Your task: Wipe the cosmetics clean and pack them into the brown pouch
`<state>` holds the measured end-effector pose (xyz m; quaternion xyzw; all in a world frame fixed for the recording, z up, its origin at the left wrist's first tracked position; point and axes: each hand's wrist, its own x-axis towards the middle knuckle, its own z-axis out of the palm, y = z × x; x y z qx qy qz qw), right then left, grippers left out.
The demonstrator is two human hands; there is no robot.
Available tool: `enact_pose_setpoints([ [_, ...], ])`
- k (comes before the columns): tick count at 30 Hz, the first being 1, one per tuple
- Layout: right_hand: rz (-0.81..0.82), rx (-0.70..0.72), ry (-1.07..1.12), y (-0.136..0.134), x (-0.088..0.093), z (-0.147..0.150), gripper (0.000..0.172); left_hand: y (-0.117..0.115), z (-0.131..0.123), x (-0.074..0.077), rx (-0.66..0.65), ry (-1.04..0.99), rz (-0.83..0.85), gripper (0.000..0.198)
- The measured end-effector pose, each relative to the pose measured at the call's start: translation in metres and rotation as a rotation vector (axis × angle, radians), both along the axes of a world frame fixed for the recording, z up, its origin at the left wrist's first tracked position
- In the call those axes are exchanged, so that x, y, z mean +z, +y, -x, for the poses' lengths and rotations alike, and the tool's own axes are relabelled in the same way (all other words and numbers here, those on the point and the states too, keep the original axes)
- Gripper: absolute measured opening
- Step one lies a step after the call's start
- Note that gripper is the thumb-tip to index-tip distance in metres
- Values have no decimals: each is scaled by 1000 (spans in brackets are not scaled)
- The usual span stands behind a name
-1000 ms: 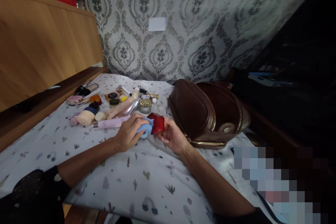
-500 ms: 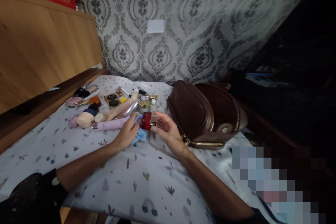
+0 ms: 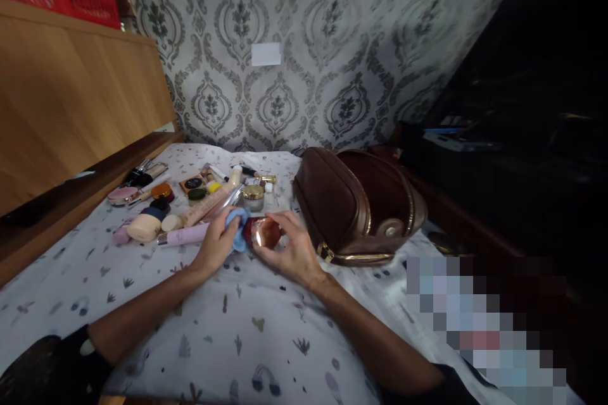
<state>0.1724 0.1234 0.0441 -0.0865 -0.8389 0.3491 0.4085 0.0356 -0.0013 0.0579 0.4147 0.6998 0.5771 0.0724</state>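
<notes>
My left hand is closed around a crumpled light-blue cloth, which presses against the left side of a dark red cosmetic container. The fingers of my right hand curve around this container, thumb below and fingertips above. Its shiny copper-coloured round face is turned toward me. Whether it is a jar or a bottle I cannot tell. Just behind it stands a jar with a gold lid. A lilac tube lies beside my left hand.
Several cosmetics, among them a beige tube, a pink compact and an orange-lidded jar, spread over the patterned sheet. An unzipped brown leather bag sits at the right. A wooden cabinet borders the left.
The red container has turned in my hands, its copper face now toward me. My left hand has brought the cloth up against its side. The view has shifted slightly right.
</notes>
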Motion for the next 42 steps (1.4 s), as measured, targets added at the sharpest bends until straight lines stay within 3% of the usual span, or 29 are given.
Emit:
enact_pose_setpoints([
  [3, -101, -26, -49, -2, -3, 0, 39, -6, -3, 6, 1, 381, -44, 27],
  [7, -82, -7, -94, 0, -4, 0, 34, -7, -13, 7, -283, 765, -21, 22],
  [10, 7, -18, -97, -2, 1, -1, 44, -8, -15, 14, -346, 684, -67, 17],
  [14, 23, -4, -27, -10, 18, -6, 47, -9, -16, 42, -194, 404, -60, 32],
  [17, 28, -21, 35, -12, 43, -20, 40, 1, -20, 69, -90, 324, -39, 32],
  [20, 107, -12, 74, -3, 79, -49, 38, 31, -22, 96, -135, 359, -56, 27],
  [22, 159, -32, 107, 11, 105, -72, 34, 62, -20, 112, -252, 445, -33, 31],
  [25, 199, -180, 111, 42, 139, -105, 33, 115, -18, 131, -429, 685, 134, 46],
  [28, 191, -253, 0, 76, 154, -125, 35, 159, -20, 147, -551, 909, 440, 64],
  [31, 78, -368, -113, 101, 152, -129, 34, 185, -29, 159, -594, 1011, 675, 69],
  [36, -67, -486, -257, 118, 140, -125, 35, 180, -38, 160, -537, 1133, 660, 59],
  [39, -138, -548, -336, 124, 140, -119, 32, 161, -31, 145, -430, 1161, 617, 53],
  [42, -237, -576, -474, 130, 146, -105, 29, 147, -20, 124, -391, 1042, 506, 49],
])
